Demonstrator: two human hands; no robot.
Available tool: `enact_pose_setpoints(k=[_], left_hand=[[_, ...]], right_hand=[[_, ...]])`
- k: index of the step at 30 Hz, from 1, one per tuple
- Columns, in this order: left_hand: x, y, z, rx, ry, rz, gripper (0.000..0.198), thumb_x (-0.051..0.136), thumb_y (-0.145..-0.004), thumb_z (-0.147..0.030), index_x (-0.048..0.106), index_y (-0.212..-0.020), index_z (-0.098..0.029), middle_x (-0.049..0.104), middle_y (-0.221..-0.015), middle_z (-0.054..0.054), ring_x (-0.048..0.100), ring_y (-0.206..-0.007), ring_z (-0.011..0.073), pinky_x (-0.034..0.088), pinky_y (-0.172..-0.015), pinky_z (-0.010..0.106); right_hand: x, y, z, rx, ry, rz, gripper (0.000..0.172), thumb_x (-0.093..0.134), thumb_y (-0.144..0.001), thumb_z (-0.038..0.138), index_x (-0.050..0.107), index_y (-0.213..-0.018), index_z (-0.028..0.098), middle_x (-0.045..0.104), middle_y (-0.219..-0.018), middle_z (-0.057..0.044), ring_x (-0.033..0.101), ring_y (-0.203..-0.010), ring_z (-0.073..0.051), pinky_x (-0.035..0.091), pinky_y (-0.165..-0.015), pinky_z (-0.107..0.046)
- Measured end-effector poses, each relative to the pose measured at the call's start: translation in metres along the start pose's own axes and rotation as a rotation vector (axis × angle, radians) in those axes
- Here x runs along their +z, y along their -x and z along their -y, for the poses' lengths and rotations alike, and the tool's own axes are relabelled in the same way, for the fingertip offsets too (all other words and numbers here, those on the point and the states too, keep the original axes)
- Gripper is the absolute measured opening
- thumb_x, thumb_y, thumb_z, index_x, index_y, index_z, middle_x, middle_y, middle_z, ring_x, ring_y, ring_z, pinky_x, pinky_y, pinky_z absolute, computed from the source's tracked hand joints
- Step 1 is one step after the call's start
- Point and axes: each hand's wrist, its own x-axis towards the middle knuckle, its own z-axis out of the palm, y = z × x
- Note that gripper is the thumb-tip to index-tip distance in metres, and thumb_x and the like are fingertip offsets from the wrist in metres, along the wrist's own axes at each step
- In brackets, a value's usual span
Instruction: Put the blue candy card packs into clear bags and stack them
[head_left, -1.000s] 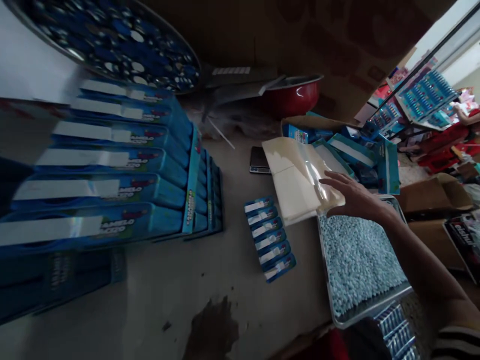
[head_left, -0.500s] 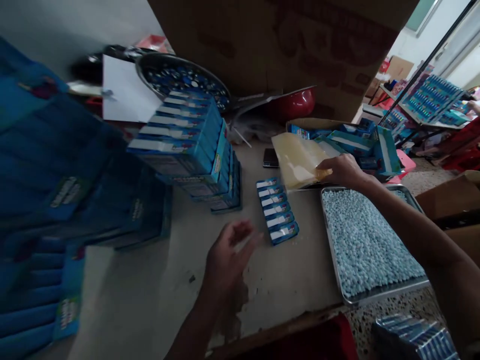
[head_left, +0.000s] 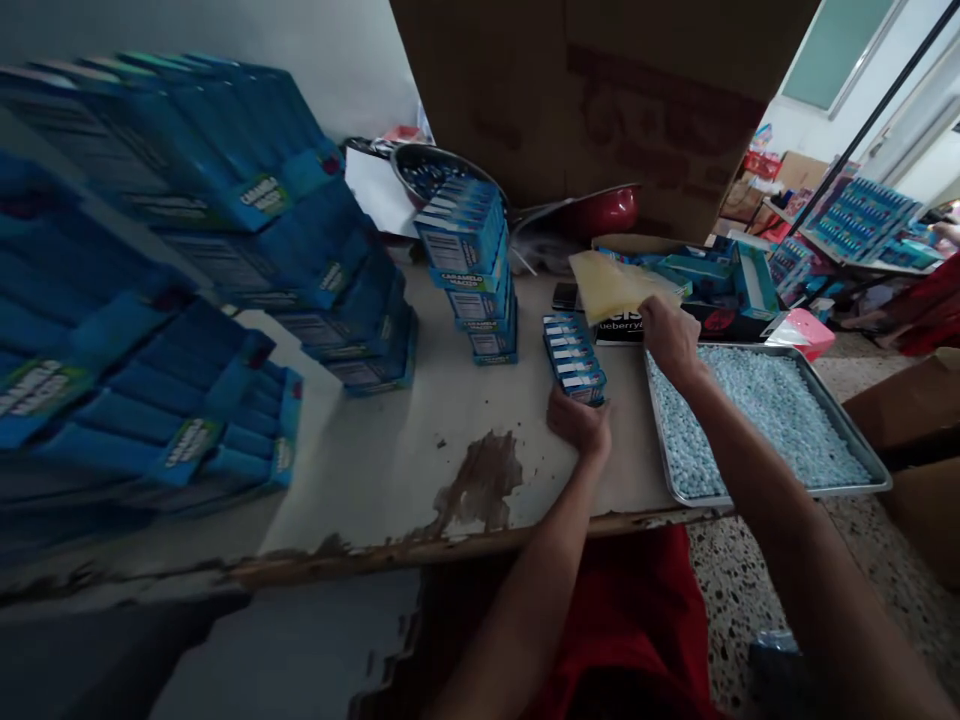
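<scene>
My left hand [head_left: 581, 420] is closed around the near end of a row of small blue boxes [head_left: 574, 355], which stand side by side on the table with white flaps on top. In my right hand [head_left: 671, 340] is a pale yellow, translucent sheet-like piece [head_left: 611, 285], pinched at its right end and raised just beyond the boxes. Whether it is a flat sheet or a scoop I cannot tell. Below my right forearm lies a metal tray [head_left: 661, 440] filled with small pale-blue pellets [head_left: 765, 410].
Stacked blue cartons [head_left: 300, 240] fill the left side, with a narrower stack [head_left: 472, 270] nearer the middle. Behind stand a metal bowl [head_left: 405, 160], a red bowl [head_left: 607, 208] and a large cardboard box [head_left: 600, 110]. An open box of blue packs [head_left: 720, 325] sits behind the tray.
My left hand has moved right, from bare table to the row of boxes, and closed on it. The yellow piece stays in my right hand, now tilted differently. The camera view has shifted.
</scene>
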Motion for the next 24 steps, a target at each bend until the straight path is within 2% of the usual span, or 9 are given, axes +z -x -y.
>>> enact_pose_setpoints(k=[1,3,5,8,10,13,15,19,24], left_hand=[[0.003,-0.002,-0.005,-0.014,-0.024,-0.022,0.108,0.094,-0.071,-0.034,0.033,-0.156,-0.01,0.053,-0.151,0.029,0.049,-0.143,0.0428,0.036,-0.121,0.057],[0.0,-0.008,-0.008,-0.023,-0.025,-0.031,0.1,0.089,-0.074,-0.029,0.035,-0.156,-0.009,0.055,-0.147,0.029,0.053,-0.139,0.0432,0.039,-0.117,0.057],[-0.016,-0.019,-0.003,-0.018,-0.031,-0.026,0.1,0.088,-0.072,-0.023,0.037,-0.155,-0.008,0.058,-0.143,0.028,0.057,-0.134,0.0418,0.044,-0.114,0.054],[-0.063,-0.031,0.016,0.032,-0.032,0.036,0.11,0.091,-0.065,-0.021,0.035,-0.159,-0.013,0.064,-0.138,0.022,0.064,-0.127,0.037,0.05,-0.108,0.048],[-0.104,-0.026,0.035,0.105,-0.045,0.077,0.116,0.092,-0.063,-0.024,0.032,-0.162,-0.016,0.066,-0.137,0.019,0.067,-0.124,0.0368,0.052,-0.107,0.048],[-0.159,0.008,0.068,0.237,-0.047,0.046,0.124,0.093,-0.057,-0.026,0.031,-0.164,-0.02,0.061,-0.147,0.02,0.062,-0.134,0.0426,0.05,-0.114,0.056],[-0.185,0.042,0.087,0.281,0.006,0.009,0.125,0.092,-0.056,-0.026,0.031,-0.164,-0.022,0.055,-0.155,0.02,0.055,-0.143,0.0428,0.046,-0.121,0.057],[-0.207,0.094,0.111,0.221,0.093,0.0,0.121,0.092,-0.058,-0.032,0.034,-0.164,-0.023,0.054,-0.155,0.019,0.051,-0.148,0.0427,0.044,-0.123,0.058],[-0.21,0.105,0.127,0.114,0.218,0.103,0.135,0.1,-0.051,-0.04,0.032,-0.167,-0.025,0.053,-0.156,0.019,0.054,-0.146,0.0421,0.049,-0.12,0.055]], right_hand=[[0.004,0.0,-0.006,0.002,-0.034,-0.063,0.042,0.045,-0.109,0.034,0.063,-0.142,0.016,0.07,-0.135,-0.02,0.064,-0.127,-0.033,0.049,-0.101,-0.039],[0.012,-0.008,-0.019,-0.097,-0.06,-0.119,0.059,0.058,-0.103,0.034,0.048,-0.158,0.013,0.052,-0.16,-0.022,0.049,-0.147,-0.033,0.044,-0.115,-0.04],[0.017,-0.023,-0.028,-0.223,0.0,-0.014,0.071,0.06,-0.1,0.026,0.036,-0.165,0.009,0.044,-0.167,-0.023,0.044,-0.152,-0.032,0.039,-0.121,-0.041],[0.02,-0.044,-0.029,-0.277,0.108,0.191,0.055,0.046,-0.1,0.011,0.052,-0.154,0.008,0.066,-0.144,-0.025,0.062,-0.134,-0.032,0.046,-0.111,-0.044],[0.019,-0.053,-0.024,-0.264,0.133,0.23,0.045,0.042,-0.098,0.006,0.067,-0.136,0.006,0.073,-0.126,-0.028,0.068,-0.122,-0.035,0.049,-0.103,-0.047],[0.016,-0.058,-0.019,-0.235,0.136,0.211,0.041,0.045,-0.097,0.009,0.071,-0.128,0.003,0.073,-0.121,-0.033,0.068,-0.122,-0.041,0.049,-0.102,-0.053],[0.012,-0.056,-0.018,-0.19,0.132,0.177,0.04,0.047,-0.098,0.012,0.072,-0.127,0.003,0.072,-0.121,-0.034,0.068,-0.121,-0.043,0.049,-0.101,-0.056],[0.002,-0.03,-0.012,-0.097,0.086,0.047,0.034,0.049,-0.101,0.019,0.078,-0.114,0.007,0.076,-0.113,-0.027,0.069,-0.111,-0.039,0.049,-0.092,-0.049],[-0.003,0.052,0.025,-0.093,-0.087,-0.113,0.028,0.06,-0.101,0.04,0.076,-0.092,0.019,0.078,-0.097,-0.013,0.068,-0.094,-0.029,0.046,-0.081,-0.038]])
